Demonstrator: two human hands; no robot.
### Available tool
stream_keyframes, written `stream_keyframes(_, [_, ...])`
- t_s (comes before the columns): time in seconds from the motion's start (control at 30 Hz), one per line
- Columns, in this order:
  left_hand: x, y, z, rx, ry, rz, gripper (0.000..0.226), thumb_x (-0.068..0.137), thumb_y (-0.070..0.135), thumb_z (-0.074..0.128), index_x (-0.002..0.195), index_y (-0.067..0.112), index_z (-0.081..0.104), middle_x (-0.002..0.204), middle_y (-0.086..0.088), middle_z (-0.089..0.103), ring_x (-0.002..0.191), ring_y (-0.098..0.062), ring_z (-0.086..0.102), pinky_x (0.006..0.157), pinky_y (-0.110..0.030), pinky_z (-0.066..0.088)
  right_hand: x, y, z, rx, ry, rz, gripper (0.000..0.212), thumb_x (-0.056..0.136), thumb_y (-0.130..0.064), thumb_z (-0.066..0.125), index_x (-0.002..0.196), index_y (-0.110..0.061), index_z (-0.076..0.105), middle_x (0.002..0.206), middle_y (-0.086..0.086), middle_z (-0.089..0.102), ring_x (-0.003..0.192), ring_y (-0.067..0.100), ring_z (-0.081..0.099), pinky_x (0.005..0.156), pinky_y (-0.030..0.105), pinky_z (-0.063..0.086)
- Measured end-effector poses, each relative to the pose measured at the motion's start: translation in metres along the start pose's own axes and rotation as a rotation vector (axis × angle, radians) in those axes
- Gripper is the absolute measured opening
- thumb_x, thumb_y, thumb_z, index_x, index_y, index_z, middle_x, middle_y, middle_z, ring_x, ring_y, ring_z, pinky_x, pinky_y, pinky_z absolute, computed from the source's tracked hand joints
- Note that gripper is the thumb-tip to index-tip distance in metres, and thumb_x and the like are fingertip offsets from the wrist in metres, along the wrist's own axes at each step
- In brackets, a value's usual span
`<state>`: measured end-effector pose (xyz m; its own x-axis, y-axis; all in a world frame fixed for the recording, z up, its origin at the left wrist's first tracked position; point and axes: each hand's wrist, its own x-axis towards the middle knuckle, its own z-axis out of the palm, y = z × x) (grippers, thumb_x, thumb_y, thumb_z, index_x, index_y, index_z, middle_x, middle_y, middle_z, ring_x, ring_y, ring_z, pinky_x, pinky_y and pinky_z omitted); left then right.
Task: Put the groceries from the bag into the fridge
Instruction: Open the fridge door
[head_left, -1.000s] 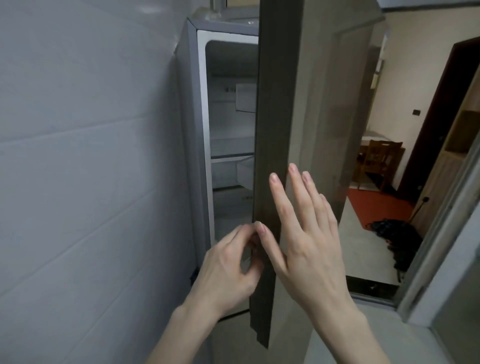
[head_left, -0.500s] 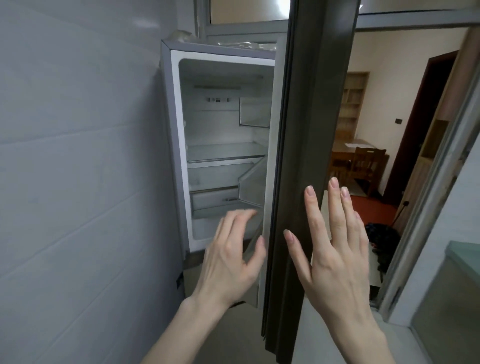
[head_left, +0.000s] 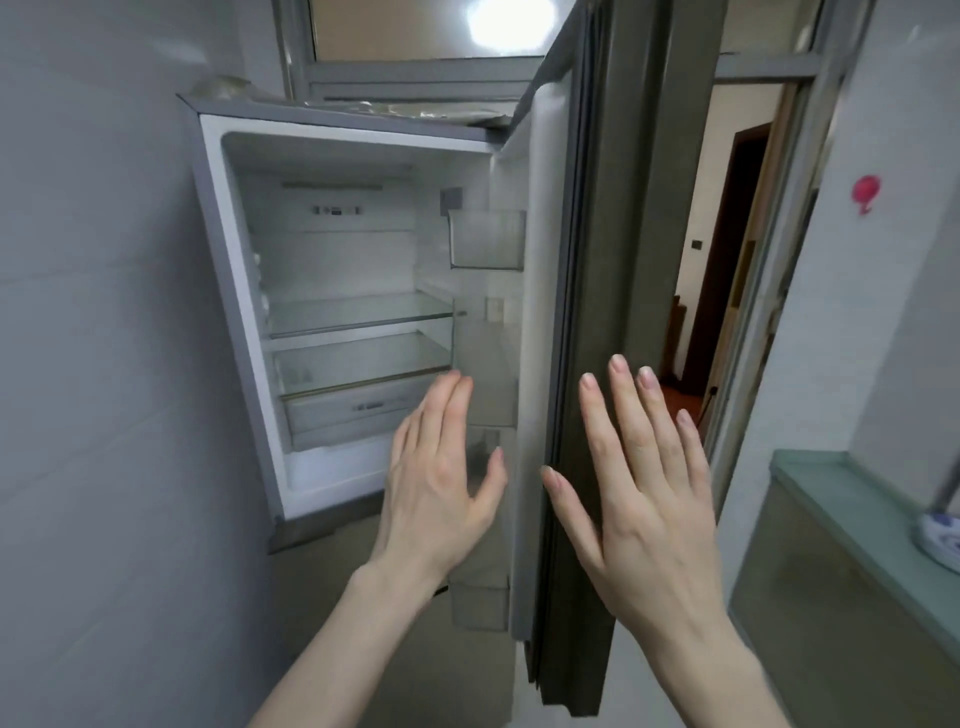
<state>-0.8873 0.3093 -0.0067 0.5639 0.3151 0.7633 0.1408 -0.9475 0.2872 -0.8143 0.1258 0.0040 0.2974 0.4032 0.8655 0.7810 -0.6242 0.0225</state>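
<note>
Grey fridge door (head_left: 587, 312), centre frame, ajar; left hand (head_left: 441, 483), right hand (head_left: 639, 499): grips apart, empty. Risk: unheld door may swing shut.

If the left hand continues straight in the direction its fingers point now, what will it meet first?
Probably the drawer low in the open fridge. The left hand is flat, its fingers pointing up and inward toward it. Depth is unclear, so it may brush the lower door bin first.

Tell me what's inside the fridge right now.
The fridge holds a glass shelf and a drawer, no groceries visible. The left hand covers its lower right corner.
</note>
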Motion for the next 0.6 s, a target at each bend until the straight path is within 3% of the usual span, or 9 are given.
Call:
stream_keyframes(0.1, [0.000,0.022,0.011,-0.002,0.014,0.050,0.071,0.097,0.036,0.057,0.158,0.011,0.031,0.164,-0.003,0.031,0.154,-0.015,0.026,0.125,-0.032,0.023,-0.001,0.012,0.002,-0.039,-0.053,-0.040,0.072,0.108,-0.055,0.036,0.165,-0.016,0.019,0.174,0.004,0.013,0.161,0.022,0.012,0.127,0.052,0.023])
stream_keyframes(0.3, [0.006,0.059,0.031,-0.032,-0.007,0.145,0.067,0.096,0.032,0.056,0.155,0.009,0.037,0.161,-0.004,0.038,0.154,-0.017,0.028,0.119,-0.044,0.033,-0.007,0.059,0.011,-0.135,-0.129,0.080,0.082,0.105,-0.059,0.035,0.166,-0.012,0.010,0.175,0.008,0.003,0.162,0.026,0.004,0.127,0.055,0.021])
stream_keyframes(0.6, [0.028,0.093,0.066,-0.135,-0.109,0.246,0.064,0.102,0.034,0.049,0.159,0.016,0.027,0.164,0.004,0.028,0.152,-0.009,0.027,0.122,-0.038,0.030,-0.002,0.118,0.003,-0.060,-0.168,0.172,0.079,0.103,-0.059,0.035,0.167,-0.022,0.005,0.175,0.003,0.000,0.162,0.021,-0.002,0.129,0.050,0.018])
